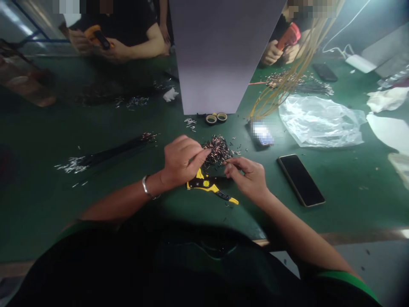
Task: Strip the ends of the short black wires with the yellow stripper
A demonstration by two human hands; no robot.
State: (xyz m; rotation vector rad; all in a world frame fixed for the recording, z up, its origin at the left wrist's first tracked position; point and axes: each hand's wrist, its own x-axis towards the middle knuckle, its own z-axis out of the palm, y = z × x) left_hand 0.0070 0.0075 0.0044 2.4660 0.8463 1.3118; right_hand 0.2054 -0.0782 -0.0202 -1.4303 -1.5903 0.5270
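Note:
A heap of small black pieces with copper-coloured ends (pixel 218 150), like short wire offcuts, lies on the green table. At its left edge is my left hand (pixel 182 161), thumb and fingers pinched together; whatever they grip is hidden or too small to name. My right hand (pixel 247 175) pinches at the heap's lower right, perhaps on a tiny dark piece that I cannot make out. Between and below both hands rests a yellow-and-black wire stripper (pixel 206 183), partly behind my right fingers. A bundle of black wires (pixel 111 152) with silvery and copper ends lies to the left.
A dark-screened phone (pixel 302 180) lies right, with a lit device (pixel 262 133) and clear plastic bag (pixel 321 121) behind. Two tape rolls (pixel 216 118) sit before a grey upright panel (pixel 217 68). Across the table, people hold an orange tool (pixel 95 35) and a red tool (pixel 289 36).

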